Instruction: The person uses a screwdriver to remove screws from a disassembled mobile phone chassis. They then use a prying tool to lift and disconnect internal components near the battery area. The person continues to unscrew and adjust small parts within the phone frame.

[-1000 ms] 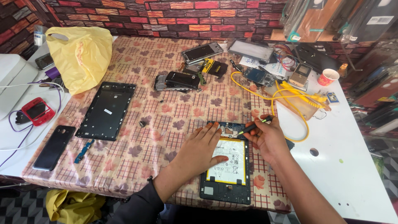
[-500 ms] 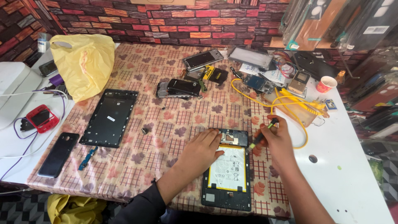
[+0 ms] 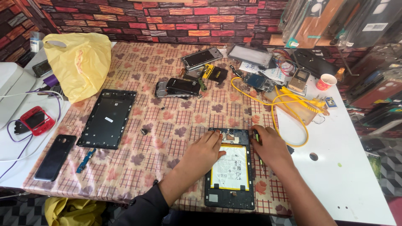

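Near the front edge of the tabletop (image 3: 125,175), right of centre, lies an opened tablet (image 3: 230,169), back cover off, dark frame, white rectangular battery with yellow border, circuit board at its far end. Left hand (image 3: 204,151) rests flat on the tablet's left side, fingers spread and reaching onto the board area, grasping nothing. Right hand (image 3: 270,146) sits at the tablet's right edge, fingers curled around a thin dark screwdriver (image 3: 258,150) with tip pointing toward the front edge. Both forearms come in from the front edge; left has a dark sleeve.

Tabletop is covered by a checked, leaf-print cloth; right part is bare white surface. Tangled yellow cable (image 3: 289,104) loops just beyond the right hand, near it. Left of the tablet, well apart: black tablet back frame (image 3: 106,118), flat, rectangular. Small blue flex part (image 3: 86,160) just beside its front corner. Black phone (image 3: 55,156) near the front-left corner. Red phone (image 3: 37,120) on the left edge with purple wire. Yellow plastic bag (image 3: 79,62), crumpled, at the far-left corner. Mid-far: stacked dark phones (image 3: 178,88), another phone (image 3: 202,57), tilted. Far-right: keypad phone (image 3: 299,79), red paper cup (image 3: 325,82). Brick-pattern wall (image 3: 167,16) behind.
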